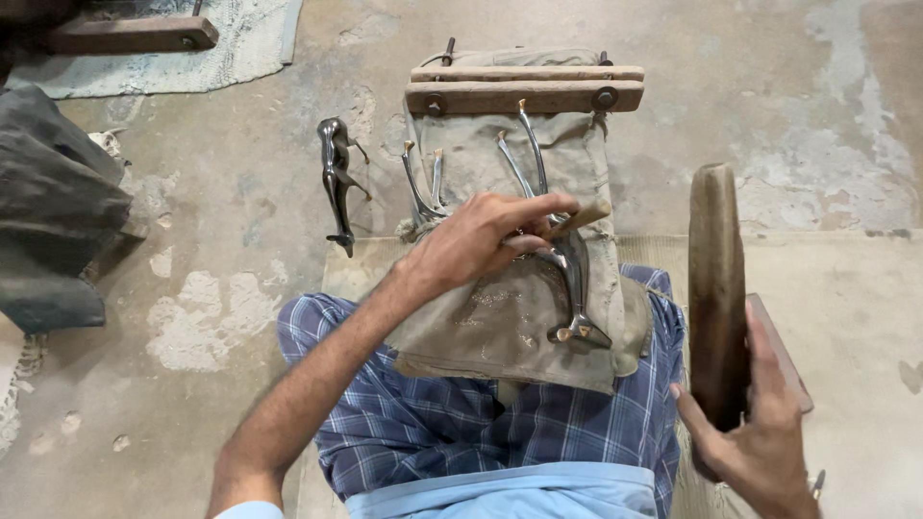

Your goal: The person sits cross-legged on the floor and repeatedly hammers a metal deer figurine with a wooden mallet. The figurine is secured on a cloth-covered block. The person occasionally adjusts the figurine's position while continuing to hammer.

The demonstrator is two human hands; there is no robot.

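Observation:
My left hand (pixel 481 240) reaches forward over my lap and grips a small wooden stick (pixel 584 218) against a shiny metal animal figure (pixel 567 259) with long curved horns. The figure lies on a worn canvas cloth (pixel 510 317) draped over my knees in blue checked fabric. My right hand (pixel 760 432) holds a thick, upright wooden mallet or block (pixel 716 288) at the right, beside the cloth. Two more curved metal horns (pixel 423 183) stick up from the cloth just left of my left hand.
A wooden clamp of two bars with bolts (pixel 524 88) sits at the cloth's far end. A second metal animal figure (pixel 336 178) lies on the concrete floor to the left. A dark bundle (pixel 48 211) and a pale mat (pixel 192 48) lie at far left.

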